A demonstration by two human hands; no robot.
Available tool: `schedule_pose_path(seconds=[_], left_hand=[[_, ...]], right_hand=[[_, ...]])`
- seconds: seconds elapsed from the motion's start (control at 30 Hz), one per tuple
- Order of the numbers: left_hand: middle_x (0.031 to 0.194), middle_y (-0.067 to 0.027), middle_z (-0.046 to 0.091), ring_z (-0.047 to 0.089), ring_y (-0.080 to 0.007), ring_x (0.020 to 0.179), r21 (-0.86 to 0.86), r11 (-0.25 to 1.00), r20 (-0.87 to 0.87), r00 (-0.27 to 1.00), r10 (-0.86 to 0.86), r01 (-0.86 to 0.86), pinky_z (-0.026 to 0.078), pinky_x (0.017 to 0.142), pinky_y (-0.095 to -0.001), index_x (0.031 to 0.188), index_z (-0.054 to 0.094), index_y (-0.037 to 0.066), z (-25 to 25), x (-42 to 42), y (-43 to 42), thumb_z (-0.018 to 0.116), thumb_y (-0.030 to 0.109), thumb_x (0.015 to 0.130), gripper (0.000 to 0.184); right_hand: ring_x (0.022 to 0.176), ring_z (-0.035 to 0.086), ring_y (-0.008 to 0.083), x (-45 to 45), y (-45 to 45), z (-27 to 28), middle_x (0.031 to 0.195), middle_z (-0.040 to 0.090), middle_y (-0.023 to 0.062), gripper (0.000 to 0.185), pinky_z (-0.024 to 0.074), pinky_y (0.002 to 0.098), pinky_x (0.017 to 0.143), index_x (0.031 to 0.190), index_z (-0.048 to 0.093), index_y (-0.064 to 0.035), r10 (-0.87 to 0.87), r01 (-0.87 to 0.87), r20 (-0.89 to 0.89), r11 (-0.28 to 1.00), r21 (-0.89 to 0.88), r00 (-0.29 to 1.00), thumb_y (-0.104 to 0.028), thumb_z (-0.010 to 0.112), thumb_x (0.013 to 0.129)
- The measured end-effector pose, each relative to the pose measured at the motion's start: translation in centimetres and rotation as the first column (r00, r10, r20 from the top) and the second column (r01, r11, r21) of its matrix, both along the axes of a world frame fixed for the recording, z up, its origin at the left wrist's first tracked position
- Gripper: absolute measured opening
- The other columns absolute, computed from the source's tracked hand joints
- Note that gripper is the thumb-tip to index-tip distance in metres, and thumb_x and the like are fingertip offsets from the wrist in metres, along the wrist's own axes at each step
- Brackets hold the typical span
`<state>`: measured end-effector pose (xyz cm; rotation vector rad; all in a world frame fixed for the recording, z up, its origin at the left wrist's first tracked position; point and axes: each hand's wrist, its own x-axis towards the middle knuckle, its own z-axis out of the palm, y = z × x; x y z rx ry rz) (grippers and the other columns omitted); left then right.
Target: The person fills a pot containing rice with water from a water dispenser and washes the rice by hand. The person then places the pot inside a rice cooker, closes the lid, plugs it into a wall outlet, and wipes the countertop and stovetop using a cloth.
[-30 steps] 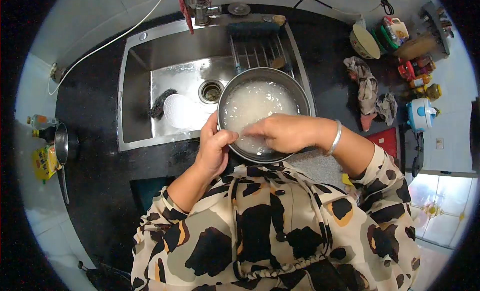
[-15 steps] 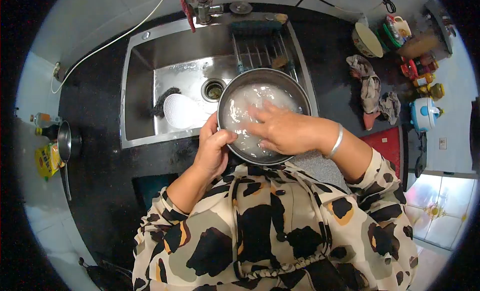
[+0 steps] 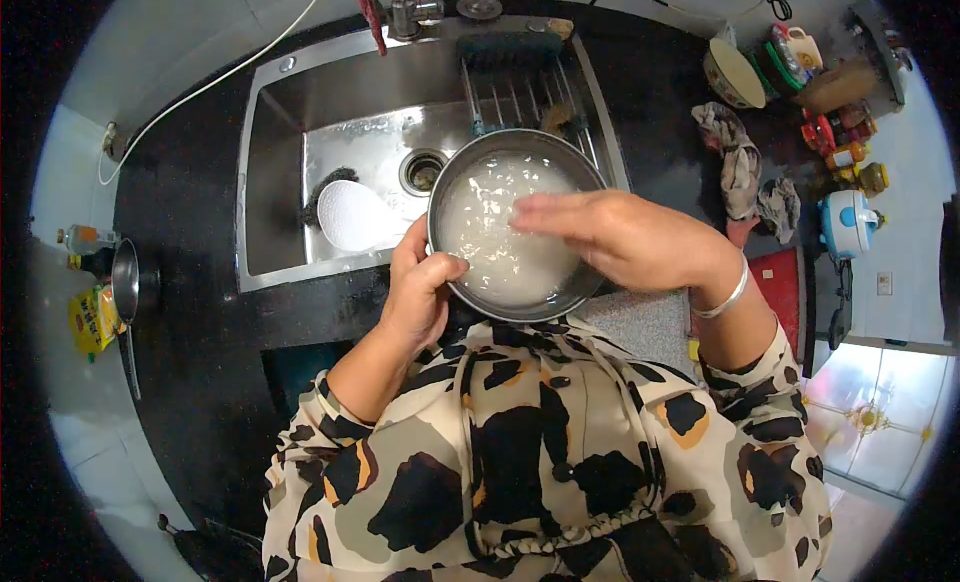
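A round metal pot (image 3: pixel 478 282) with cloudy, whitish water (image 3: pixel 490 217) in it is held at the sink's front edge. My left hand (image 3: pixel 420 282) is closed on its left rim, thumb over the inside and fingers outside. Over the right part of the pot is my right hand (image 3: pixel 620 237), its fingers stretched out and pointing left, with nothing in them. Whether the fingertips touch the water I cannot tell. What lies at the bottom of the pot is hidden by the cloudy water.
In the steel sink (image 3: pixel 285 202) are a white rice paddle (image 3: pixel 355 217), a dark scrubber (image 3: pixel 312 204) and a drain (image 3: pixel 425 170). A wire rack (image 3: pixel 510 97) spans its right side. Rags (image 3: pixel 740 172) and a bowl (image 3: pixel 735 74) lie right; a small pan (image 3: pixel 128 282) stands left.
My right hand has risen out of the water and moved right, its fingers drawing closer together. The water surface looks calmer. My left hand keeps its hold on the rim.
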<state>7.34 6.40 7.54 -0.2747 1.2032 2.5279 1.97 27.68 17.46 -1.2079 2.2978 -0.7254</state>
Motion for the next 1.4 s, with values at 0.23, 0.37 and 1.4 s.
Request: schedule_pose_path(seconds=[0.23,0.37,1.4], left_hand=[[0.106,-0.0142,0.058,0.058,-0.0216,0.096,-0.020,1.000,0.022,0.999,0.025,-0.025,0.047,0.087,-0.0319,0.121,0.046,-0.006,0.5,-0.1,-0.1,0.050,0.003,0.063,0.059],[0.106,-0.0153,0.058,0.059,-0.0227,0.096,0.001,1.000,0.020,1.000,0.005,-0.005,0.048,0.088,-0.0334,0.119,0.046,-0.006,0.3,-0.2,-0.6,0.049,0.003,0.064,0.056],[0.101,-0.0131,0.058,0.060,-0.0214,0.089,-0.071,0.996,0.178,0.982,0.061,-0.049,0.052,0.077,-0.0334,0.115,0.047,-0.006,2.5,-1.3,2.2,0.048,0.003,0.067,0.049]], right_hand=[[0.117,0.049,0.0392,0.8,-0.8,-1.2,0.127,0.049,0.0251,0.053,0.0418,0.0400,0.098,0.123,0.052,-0.0013,0.020,-0.016,-0.073,0.998,0.060,0.997,0.011,0.047,0.072],[0.106,0.058,0.0345,0.0,0.1,2.3,0.117,0.058,0.0223,0.043,0.0467,0.0355,0.090,0.114,0.059,-0.0006,-0.212,0.187,-0.105,0.960,-0.210,0.972,0.010,0.049,0.074],[0.114,0.052,0.0281,-1.5,30.9,-10.0,0.124,0.054,0.0187,0.060,0.0380,0.0354,0.097,0.128,0.049,-0.0008,-0.945,0.917,-0.221,0.296,-0.268,0.240,-0.025,0.069,0.076]])
